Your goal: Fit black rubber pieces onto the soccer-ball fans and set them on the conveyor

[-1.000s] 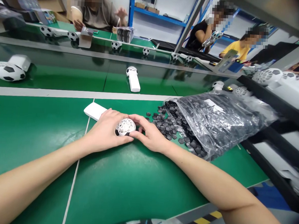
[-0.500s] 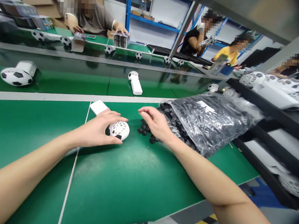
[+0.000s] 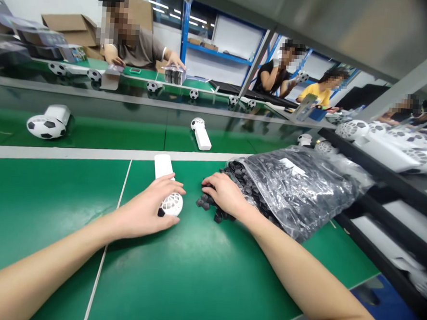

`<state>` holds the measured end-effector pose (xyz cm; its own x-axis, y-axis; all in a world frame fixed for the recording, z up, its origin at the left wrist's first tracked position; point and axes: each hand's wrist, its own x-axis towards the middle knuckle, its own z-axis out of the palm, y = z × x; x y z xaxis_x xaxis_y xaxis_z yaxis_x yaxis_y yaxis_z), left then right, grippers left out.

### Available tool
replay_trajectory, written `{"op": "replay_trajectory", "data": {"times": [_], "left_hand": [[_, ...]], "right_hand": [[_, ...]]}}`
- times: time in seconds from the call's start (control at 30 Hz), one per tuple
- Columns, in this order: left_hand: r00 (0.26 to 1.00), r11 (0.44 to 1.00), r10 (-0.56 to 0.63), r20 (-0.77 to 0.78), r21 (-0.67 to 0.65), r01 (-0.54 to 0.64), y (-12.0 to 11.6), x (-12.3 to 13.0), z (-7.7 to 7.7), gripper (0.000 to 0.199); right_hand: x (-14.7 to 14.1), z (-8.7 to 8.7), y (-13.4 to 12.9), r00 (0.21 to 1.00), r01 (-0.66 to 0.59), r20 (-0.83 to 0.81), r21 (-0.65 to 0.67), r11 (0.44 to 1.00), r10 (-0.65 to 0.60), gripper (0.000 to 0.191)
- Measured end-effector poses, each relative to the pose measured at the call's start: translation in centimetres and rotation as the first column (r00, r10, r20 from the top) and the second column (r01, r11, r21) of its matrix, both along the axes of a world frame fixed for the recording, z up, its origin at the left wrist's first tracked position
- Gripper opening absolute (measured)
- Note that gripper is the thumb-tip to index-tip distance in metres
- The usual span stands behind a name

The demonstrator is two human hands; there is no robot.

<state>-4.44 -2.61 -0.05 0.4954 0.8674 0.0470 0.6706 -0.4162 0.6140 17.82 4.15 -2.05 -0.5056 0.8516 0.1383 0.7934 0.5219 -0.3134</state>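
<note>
My left hand [image 3: 149, 204] is wrapped round the ball-shaped head of a white fan-like device [image 3: 172, 204] that lies on the green table. Openwork shows on this head, and its white handle [image 3: 163, 165] points away from me. Fingers above and thumb below grip the head. My right hand [image 3: 226, 193] reaches into a small heap of black plastic pieces [image 3: 204, 201], thumb and forefinger closing on a piece at the heap's far edge. Beside that hand, more black pieces spill from the mouth of a clear plastic bag [image 3: 291, 184].
Beyond a pale rail [image 3: 87, 153], a green belt carries a football-patterned device [image 3: 47, 126] and a partly patterned one [image 3: 201, 135]. A dark rack [image 3: 382, 173] with white devices stands at right. Several people work across the belt, one holding a package [image 3: 174, 74].
My right hand has come down onto the black pieces. The device in my left hand has turned, its handle now pointing straight away. The camera view has tilted up slightly.
</note>
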Motion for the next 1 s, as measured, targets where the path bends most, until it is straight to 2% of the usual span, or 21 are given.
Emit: {"op": "replay_trajectory", "data": {"times": [0.13, 0.23, 0.4, 0.47, 0.6, 0.77, 0.87, 1.0], "left_hand": [[0.998, 1.000, -0.021, 0.059, 0.016, 0.020, -0.5, 0.3, -0.3, 0.039], [0.996, 0.999, -0.052, 0.068, 0.010, 0.052, -0.8, 0.6, -0.5, 0.050], [0.992, 0.994, 0.110, 0.069, -0.017, -0.109, -0.3, 0.3, -0.6, 0.059], [0.987, 0.991, 0.129, 0.094, -0.048, -0.125, 0.0, 0.0, -0.4, 0.058], [0.993, 0.994, 0.049, 0.104, -0.097, -0.039, 0.3, -0.4, 0.3, 0.060], [0.996, 0.993, -0.068, 0.065, -0.088, 0.073, 0.3, -1.0, 0.6, 0.070], [0.996, 0.991, -0.067, 0.060, -0.115, 0.073, 0.3, -1.0, 0.5, 0.069], [0.996, 0.993, -0.037, 0.079, -0.106, 0.046, 0.4, -0.8, 0.4, 0.062]], "right_hand": [[-0.1, 0.0, -0.1, 0.998, 0.011, -0.058, -0.042, 0.999, -0.014, 0.010], [-0.2, 0.0, -0.2, 0.997, 0.020, -0.078, -0.065, 0.998, -0.025, 0.011], [0.0, 0.0, -0.3, 0.994, -0.015, -0.112, -0.063, 0.998, 0.008, 0.015], [0.1, 0.2, -0.4, 0.990, -0.043, -0.138, -0.017, 0.999, 0.040, 0.013], [-0.4, 0.7, -1.0, 0.939, -0.100, -0.325, 0.049, 0.994, 0.111, 0.011], [-1.2, 1.5, -2.9, 0.832, -0.177, -0.542, -0.059, 0.982, 0.118, 0.011], [-1.4, 1.8, -3.9, 0.809, -0.277, -0.545, -0.021, 0.961, 0.221, 0.007], [-1.8, 1.7, -4.2, 0.804, -0.376, -0.469, 0.079, 0.923, 0.367, 0.013]]}}
